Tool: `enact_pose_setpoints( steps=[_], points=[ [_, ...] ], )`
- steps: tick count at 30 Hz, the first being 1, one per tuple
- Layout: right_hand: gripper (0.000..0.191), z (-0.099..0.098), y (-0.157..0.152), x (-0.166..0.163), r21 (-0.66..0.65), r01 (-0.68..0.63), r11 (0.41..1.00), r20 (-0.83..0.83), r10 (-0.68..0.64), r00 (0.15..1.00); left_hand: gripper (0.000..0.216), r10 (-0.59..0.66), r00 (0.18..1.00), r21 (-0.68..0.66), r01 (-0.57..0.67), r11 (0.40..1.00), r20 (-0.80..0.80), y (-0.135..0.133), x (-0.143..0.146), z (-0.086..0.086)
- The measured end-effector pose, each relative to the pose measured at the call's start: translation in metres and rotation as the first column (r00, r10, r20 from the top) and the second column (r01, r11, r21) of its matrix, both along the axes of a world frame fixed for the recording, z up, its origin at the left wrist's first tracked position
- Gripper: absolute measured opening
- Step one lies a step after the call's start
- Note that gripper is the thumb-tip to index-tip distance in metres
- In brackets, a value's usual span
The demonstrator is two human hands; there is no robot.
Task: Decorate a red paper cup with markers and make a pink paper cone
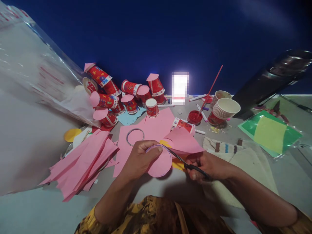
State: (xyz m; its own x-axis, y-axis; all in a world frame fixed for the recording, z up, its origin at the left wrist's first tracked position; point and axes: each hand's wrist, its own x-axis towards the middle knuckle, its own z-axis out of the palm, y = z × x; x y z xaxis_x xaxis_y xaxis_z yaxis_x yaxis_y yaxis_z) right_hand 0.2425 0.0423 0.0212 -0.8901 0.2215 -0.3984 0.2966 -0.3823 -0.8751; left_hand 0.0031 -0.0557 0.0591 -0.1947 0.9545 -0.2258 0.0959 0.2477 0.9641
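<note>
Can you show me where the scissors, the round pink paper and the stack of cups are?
Scissors [186, 165]: head view, where the blades meet the black handles.
Round pink paper [159, 163]: head view, middle of its flat face.
Stack of cups [222, 114]: head view, on the pale rims.

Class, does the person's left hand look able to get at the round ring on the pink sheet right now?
Probably yes: the ring lies uncovered close by, though the left hand would likely have to release the pink disc first.
</note>
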Motion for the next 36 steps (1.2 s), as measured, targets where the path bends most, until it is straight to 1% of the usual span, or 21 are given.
enact_pose_setpoints(
  steps=[4,8,12,15,20,24,26,36],
  points=[
    [0.059,-0.001,0.001,0.001,-0.006,-0.002,1.000,0.024,0.002,1.000,0.022,-0.015,1.000,0.006,0.015,1.000,0.005,-0.001,0.000,-0.001],
    [0.058,-0.006,0.002,0.003,0.005,-0.019,1.000,0.033,0.018,0.999,0.022,-0.017,1.000,-0.004,0.017,1.000,0.009,-0.001,0.000,0.000],
    [0.057,-0.010,0.003,0.006,0.053,-0.025,0.998,0.048,0.023,0.999,0.023,-0.026,0.999,0.001,0.026,1.000,-0.029,-0.001,0.000,0.002],
    [0.055,-0.011,0.003,0.007,0.043,-0.023,0.999,0.076,0.020,0.997,0.026,-0.033,0.998,-0.009,0.032,0.999,-0.048,0.000,-0.001,0.003],
    [0.050,-0.007,0.001,0.004,0.002,-0.020,1.000,0.059,0.019,0.998,0.028,-0.091,0.995,-0.017,0.090,0.996,-0.049,-0.002,-0.003,0.005],
    [0.047,-0.007,0.000,0.004,0.012,-0.014,1.000,0.033,0.013,0.999,0.029,-0.155,0.987,-0.070,0.153,0.986,-0.031,-0.001,-0.002,0.008],
    [0.047,-0.009,-0.001,0.005,0.021,-0.022,1.000,0.033,0.022,0.999,0.029,-0.177,0.984,-0.074,0.174,0.982,-0.029,-0.001,-0.001,0.008],
    [0.050,-0.010,0.000,0.004,0.056,-0.018,0.998,0.046,0.016,0.999,0.030,-0.207,0.978,-0.099,0.205,0.974,-0.013,0.001,-0.001,0.007]
  ],
)
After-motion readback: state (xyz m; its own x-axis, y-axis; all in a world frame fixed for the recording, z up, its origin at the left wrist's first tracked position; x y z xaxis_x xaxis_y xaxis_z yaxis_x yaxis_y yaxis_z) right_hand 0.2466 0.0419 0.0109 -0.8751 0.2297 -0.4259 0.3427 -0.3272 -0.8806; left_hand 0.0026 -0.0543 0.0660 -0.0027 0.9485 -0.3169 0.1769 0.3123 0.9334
